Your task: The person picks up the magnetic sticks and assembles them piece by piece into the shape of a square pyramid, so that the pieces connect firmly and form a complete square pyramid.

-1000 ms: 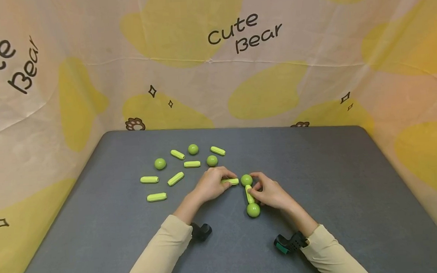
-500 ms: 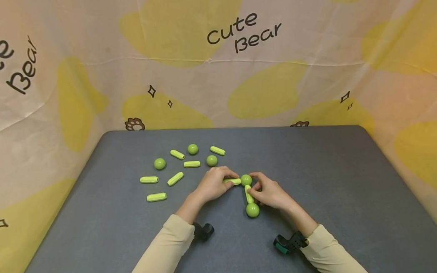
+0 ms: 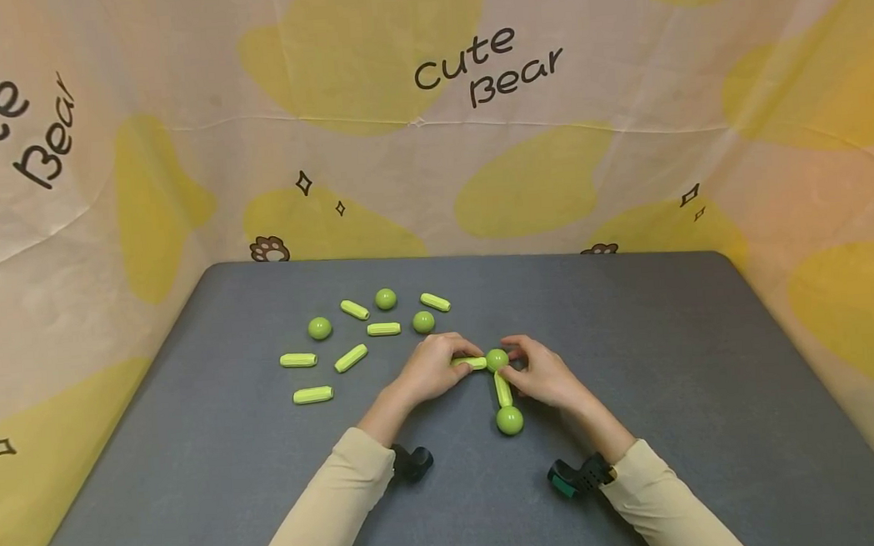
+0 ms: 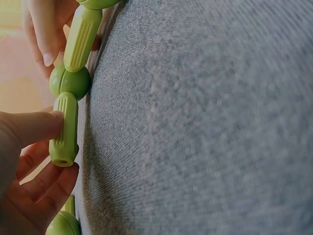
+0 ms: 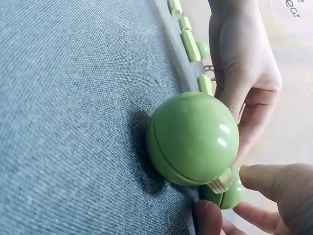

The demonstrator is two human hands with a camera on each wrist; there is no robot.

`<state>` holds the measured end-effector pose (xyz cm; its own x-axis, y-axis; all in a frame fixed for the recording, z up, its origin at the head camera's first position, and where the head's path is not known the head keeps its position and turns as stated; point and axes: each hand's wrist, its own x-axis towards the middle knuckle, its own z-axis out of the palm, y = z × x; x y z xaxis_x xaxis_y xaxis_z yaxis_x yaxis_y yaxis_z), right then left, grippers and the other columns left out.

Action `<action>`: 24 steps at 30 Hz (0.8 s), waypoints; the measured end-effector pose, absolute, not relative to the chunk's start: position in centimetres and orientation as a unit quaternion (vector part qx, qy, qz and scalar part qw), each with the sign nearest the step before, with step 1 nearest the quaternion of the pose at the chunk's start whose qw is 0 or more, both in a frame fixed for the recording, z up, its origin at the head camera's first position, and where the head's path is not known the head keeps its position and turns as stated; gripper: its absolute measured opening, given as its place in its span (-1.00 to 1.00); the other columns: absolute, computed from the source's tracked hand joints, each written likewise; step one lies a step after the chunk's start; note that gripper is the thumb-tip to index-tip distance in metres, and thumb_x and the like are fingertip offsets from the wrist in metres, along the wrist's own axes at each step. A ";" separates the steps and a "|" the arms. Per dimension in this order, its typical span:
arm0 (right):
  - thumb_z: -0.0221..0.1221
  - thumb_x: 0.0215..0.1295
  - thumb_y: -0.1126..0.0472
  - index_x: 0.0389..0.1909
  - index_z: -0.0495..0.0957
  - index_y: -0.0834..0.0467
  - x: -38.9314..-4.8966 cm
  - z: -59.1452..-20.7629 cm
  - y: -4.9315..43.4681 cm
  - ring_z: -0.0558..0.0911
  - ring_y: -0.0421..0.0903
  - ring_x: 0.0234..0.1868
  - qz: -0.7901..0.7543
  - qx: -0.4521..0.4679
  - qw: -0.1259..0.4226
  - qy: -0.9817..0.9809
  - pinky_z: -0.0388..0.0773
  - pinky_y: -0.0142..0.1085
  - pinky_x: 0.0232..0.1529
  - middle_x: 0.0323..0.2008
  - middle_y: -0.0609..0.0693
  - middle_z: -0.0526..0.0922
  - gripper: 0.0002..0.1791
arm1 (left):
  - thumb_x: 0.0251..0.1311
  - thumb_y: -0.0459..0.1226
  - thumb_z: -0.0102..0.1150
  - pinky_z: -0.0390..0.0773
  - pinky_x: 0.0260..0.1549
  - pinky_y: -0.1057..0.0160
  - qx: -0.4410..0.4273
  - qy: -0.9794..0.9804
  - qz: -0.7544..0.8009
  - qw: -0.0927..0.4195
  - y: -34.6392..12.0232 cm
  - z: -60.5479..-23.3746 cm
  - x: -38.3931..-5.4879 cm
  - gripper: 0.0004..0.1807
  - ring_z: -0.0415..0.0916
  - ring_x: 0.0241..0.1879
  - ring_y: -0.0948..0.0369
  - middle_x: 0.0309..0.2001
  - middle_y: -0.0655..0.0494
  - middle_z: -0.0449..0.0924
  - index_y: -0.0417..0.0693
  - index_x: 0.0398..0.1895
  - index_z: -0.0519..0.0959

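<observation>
In the head view my left hand (image 3: 433,367) pinches a light green ribbed rod (image 3: 471,363) between thumb and fingers. The rod's right end meets a green ball (image 3: 497,359); the left wrist view shows its free end, with a small hole. My right hand (image 3: 545,375) grips that ball, thumb on the near side and fingers behind. From the ball a second ribbed rod (image 3: 503,390) runs toward me to another green ball (image 3: 509,420), which looms large in the right wrist view. The pieces form a corner lying at the grey tabletop.
Left of the hands lie several loose ribbed rods, such as one rod (image 3: 313,395) nearest me, and three loose balls, one ball (image 3: 423,322) just behind my left hand. A patterned cloth (image 3: 431,181) stands behind the grey table (image 3: 636,336).
My left hand has moved right, bringing its rod up against the far ball. My right hand has shifted from the second rod to that ball. The joined pieces have slid slightly right.
</observation>
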<state>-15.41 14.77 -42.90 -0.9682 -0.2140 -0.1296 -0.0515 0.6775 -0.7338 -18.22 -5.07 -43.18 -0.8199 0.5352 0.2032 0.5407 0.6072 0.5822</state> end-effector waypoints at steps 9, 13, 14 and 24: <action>0.17 0.21 0.26 0.11 0.42 0.20 -15.7 -43.1 14.6 0.52 -0.21 -0.62 -0.396 -0.106 0.089 0.908 0.47 -0.34 -0.55 -0.02 0.25 0.50 -0.57 | 0.04 -0.40 0.24 0.52 -0.32 0.29 -0.307 -0.894 -0.326 0.012 -4.9 -43.2 -18.1 -0.80 0.56 -0.31 0.25 -0.28 0.10 0.64 -0.08 -0.23 0.68; 0.15 0.22 0.27 0.08 0.44 0.19 -15.7 -43.2 14.5 0.51 -0.23 -0.61 -0.397 -0.105 0.087 0.908 0.46 -0.34 -0.56 -0.10 0.18 0.55 -0.62 | 0.04 -0.39 0.24 0.52 -0.29 0.26 -0.295 -0.898 -0.326 -0.003 -4.8 -43.1 -18.1 -0.79 0.57 -0.29 0.24 -0.27 0.11 0.64 -0.05 -0.22 0.68; 0.15 0.23 0.27 0.07 0.45 0.19 -15.7 -43.2 14.5 0.51 -0.23 -0.61 -0.397 -0.104 0.087 0.908 0.46 -0.35 -0.56 -0.11 0.16 0.57 -0.63 | 0.04 -0.39 0.25 0.52 -0.29 0.27 -0.294 -0.899 -0.326 -0.004 -4.8 -43.1 -18.2 -0.79 0.57 -0.29 0.25 -0.27 0.13 0.64 -0.04 -0.22 0.68; 0.16 0.23 0.25 0.04 0.47 0.16 -15.8 -43.4 14.5 0.52 -0.21 -0.60 -0.401 -0.095 0.087 0.907 0.48 -0.34 -0.55 -0.14 0.13 0.59 -0.66 | 0.06 -0.33 0.25 0.53 -0.30 0.30 -0.268 -0.905 -0.330 -0.018 -5.5 -43.0 -18.7 -0.78 0.58 -0.26 0.25 -0.22 0.17 0.62 0.01 -0.19 0.66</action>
